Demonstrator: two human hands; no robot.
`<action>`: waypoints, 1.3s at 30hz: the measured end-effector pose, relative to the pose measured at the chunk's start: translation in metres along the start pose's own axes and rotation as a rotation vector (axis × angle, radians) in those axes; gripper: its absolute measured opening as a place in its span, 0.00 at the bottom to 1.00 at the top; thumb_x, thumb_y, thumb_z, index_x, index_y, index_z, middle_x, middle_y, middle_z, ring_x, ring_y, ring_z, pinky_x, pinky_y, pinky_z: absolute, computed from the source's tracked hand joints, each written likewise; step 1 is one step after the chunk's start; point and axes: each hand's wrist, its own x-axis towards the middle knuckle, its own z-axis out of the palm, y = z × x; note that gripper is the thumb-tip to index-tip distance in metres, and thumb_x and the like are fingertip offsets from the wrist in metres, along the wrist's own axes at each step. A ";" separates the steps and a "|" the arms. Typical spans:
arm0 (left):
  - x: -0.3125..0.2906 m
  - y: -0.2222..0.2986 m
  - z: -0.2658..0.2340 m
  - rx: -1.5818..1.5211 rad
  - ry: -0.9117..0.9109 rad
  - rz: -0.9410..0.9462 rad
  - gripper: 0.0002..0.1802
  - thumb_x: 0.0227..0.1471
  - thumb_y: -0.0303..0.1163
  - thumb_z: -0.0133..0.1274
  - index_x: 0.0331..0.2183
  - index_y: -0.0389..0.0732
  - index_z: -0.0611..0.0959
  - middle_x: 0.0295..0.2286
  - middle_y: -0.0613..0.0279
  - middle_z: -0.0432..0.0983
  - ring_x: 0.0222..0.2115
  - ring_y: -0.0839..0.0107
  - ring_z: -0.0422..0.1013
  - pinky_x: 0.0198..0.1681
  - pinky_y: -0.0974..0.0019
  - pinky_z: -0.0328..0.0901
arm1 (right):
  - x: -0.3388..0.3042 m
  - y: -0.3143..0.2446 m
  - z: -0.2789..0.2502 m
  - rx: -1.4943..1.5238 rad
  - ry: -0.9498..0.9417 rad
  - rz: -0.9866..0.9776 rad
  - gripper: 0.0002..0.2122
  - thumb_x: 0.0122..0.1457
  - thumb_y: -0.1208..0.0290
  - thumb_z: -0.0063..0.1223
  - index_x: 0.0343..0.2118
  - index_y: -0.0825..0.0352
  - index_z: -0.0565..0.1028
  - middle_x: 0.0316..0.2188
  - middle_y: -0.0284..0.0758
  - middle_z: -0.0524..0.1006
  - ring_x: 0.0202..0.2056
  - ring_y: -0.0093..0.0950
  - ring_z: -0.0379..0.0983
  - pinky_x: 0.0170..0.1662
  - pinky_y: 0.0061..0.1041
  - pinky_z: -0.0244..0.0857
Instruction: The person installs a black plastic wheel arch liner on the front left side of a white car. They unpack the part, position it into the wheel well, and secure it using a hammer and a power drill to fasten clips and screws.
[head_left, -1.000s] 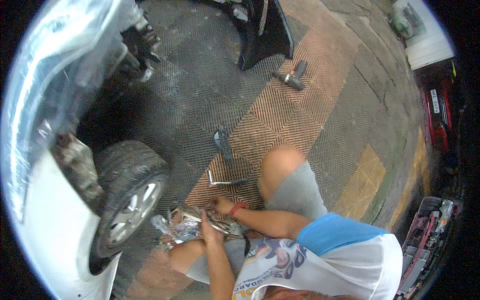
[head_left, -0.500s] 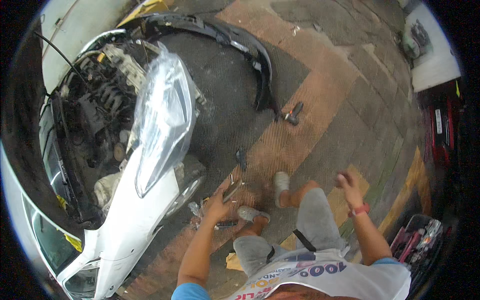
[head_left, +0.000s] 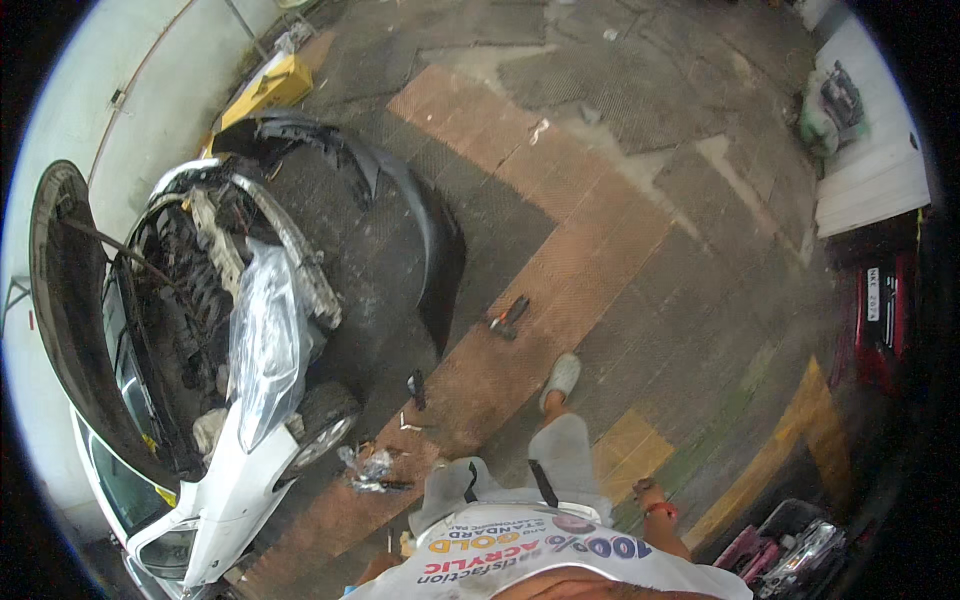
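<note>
- Right hand (head_left: 648, 492) hangs by the hip at about 5 o'clock, red band at the wrist; nothing seen in it, fingers look loosely curled but too small to be sure.
- Left hand not visible, hidden below the white printed shirt (head_left: 540, 555) at 6 o'clock; cannot tell if it holds anything.
- Person stands, grey shorts (head_left: 560, 455), one foot in a pale shoe (head_left: 562, 378) stepped out toward 12.
- Crumpled plastic wrap with small parts (head_left: 368, 468) lies on the floor at 9 o'clock of the legs, just beside the front wheel (head_left: 325, 428); it sits on the person's left, so the left arm is likely nearer than the right hand.
- Small dark tool (head_left: 415, 388) on the floor at 11 o'clock, near the wheel.
- Hammer-like tool (head_left: 508, 316) further out at 12 o'clock, long axis running about 1-to-7 o'clock, well apart from either hand.
- White car (head_left: 215, 480) at 9 o'clock, hood up, engine bay open, plastic-covered headlight (head_left: 265, 340).
- Detached dark bumper (head_left: 400, 200) curves on the floor at 11 o'clock.
- Tool tray (head_left: 790, 550) at 4 o'clock.
</note>
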 end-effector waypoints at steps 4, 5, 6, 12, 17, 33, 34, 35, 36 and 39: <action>-0.025 0.058 -0.010 0.010 0.006 0.066 0.32 0.53 0.48 0.55 0.54 0.39 0.75 0.49 0.38 0.74 0.51 0.45 0.72 0.51 0.48 0.68 | 0.028 -0.170 -0.093 -0.573 0.256 -0.415 0.26 0.60 0.58 0.56 0.58 0.66 0.69 0.49 0.52 0.76 0.53 0.49 0.72 0.53 0.43 0.67; -0.024 0.075 -0.015 0.036 0.009 0.100 0.32 0.53 0.49 0.54 0.54 0.39 0.75 0.49 0.38 0.75 0.51 0.46 0.72 0.52 0.49 0.68 | 0.024 -0.226 -0.115 -0.475 0.286 -0.382 0.26 0.60 0.58 0.56 0.58 0.65 0.69 0.50 0.54 0.75 0.54 0.51 0.71 0.54 0.43 0.66; -0.018 0.093 -0.024 0.067 0.018 0.139 0.32 0.53 0.49 0.54 0.54 0.40 0.75 0.49 0.38 0.75 0.51 0.46 0.72 0.52 0.49 0.68 | 0.041 -0.278 -0.129 -0.498 0.389 -0.260 0.25 0.60 0.57 0.56 0.56 0.68 0.72 0.51 0.54 0.75 0.54 0.52 0.70 0.56 0.43 0.65; -0.088 0.325 -0.154 -0.307 0.429 0.256 0.34 0.53 0.52 0.54 0.56 0.42 0.74 0.50 0.41 0.75 0.54 0.47 0.70 0.57 0.49 0.63 | -0.018 -0.674 -0.123 -0.403 0.459 -0.910 0.22 0.62 0.62 0.55 0.53 0.75 0.71 0.51 0.51 0.76 0.50 0.45 0.75 0.53 0.38 0.67; -0.023 0.436 -0.225 -0.448 0.267 0.395 0.30 0.52 0.53 0.56 0.50 0.43 0.79 0.42 0.42 0.80 0.44 0.46 0.76 0.49 0.49 0.69 | -0.083 -0.889 -0.088 -0.711 0.311 -1.216 0.22 0.62 0.63 0.56 0.56 0.69 0.70 0.48 0.48 0.77 0.46 0.45 0.76 0.51 0.39 0.68; 0.053 0.580 -0.476 -0.691 -0.031 -0.083 0.29 0.53 0.49 0.53 0.46 0.34 0.83 0.48 0.48 0.79 0.49 0.55 0.75 0.50 0.55 0.68 | 0.098 -1.028 -0.131 -1.071 -0.087 -0.101 0.28 0.65 0.56 0.47 0.63 0.69 0.64 0.61 0.47 0.68 0.62 0.41 0.64 0.62 0.36 0.58; 0.046 0.608 -0.507 -0.735 -0.056 -0.047 0.30 0.53 0.49 0.53 0.47 0.34 0.82 0.49 0.48 0.77 0.51 0.55 0.74 0.51 0.55 0.68 | 0.105 -1.065 -0.128 -1.056 -0.071 -0.111 0.28 0.64 0.56 0.47 0.63 0.69 0.64 0.60 0.47 0.68 0.61 0.41 0.64 0.62 0.36 0.58; 0.035 0.637 -0.538 -0.776 -0.089 -0.016 0.31 0.53 0.49 0.54 0.48 0.33 0.81 0.50 0.47 0.76 0.52 0.55 0.73 0.52 0.56 0.68 | 0.113 -1.106 -0.128 -1.055 -0.052 -0.120 0.28 0.64 0.56 0.48 0.63 0.69 0.64 0.60 0.47 0.69 0.61 0.42 0.65 0.62 0.36 0.58; 0.030 0.666 -0.571 -0.824 -0.106 0.014 0.32 0.53 0.50 0.54 0.50 0.33 0.80 0.52 0.47 0.75 0.53 0.55 0.72 0.52 0.57 0.68 | 0.124 -1.153 -0.127 -1.064 -0.036 -0.142 0.29 0.64 0.56 0.48 0.62 0.70 0.64 0.59 0.48 0.69 0.60 0.43 0.65 0.61 0.36 0.59; 0.066 0.694 -0.590 -0.887 -0.009 0.023 0.33 0.52 0.50 0.56 0.49 0.31 0.80 0.48 0.42 0.77 0.51 0.51 0.73 0.51 0.56 0.68 | 0.174 -1.317 -0.087 -1.113 -0.042 -0.306 0.29 0.64 0.55 0.50 0.62 0.71 0.65 0.57 0.49 0.71 0.59 0.44 0.67 0.60 0.37 0.60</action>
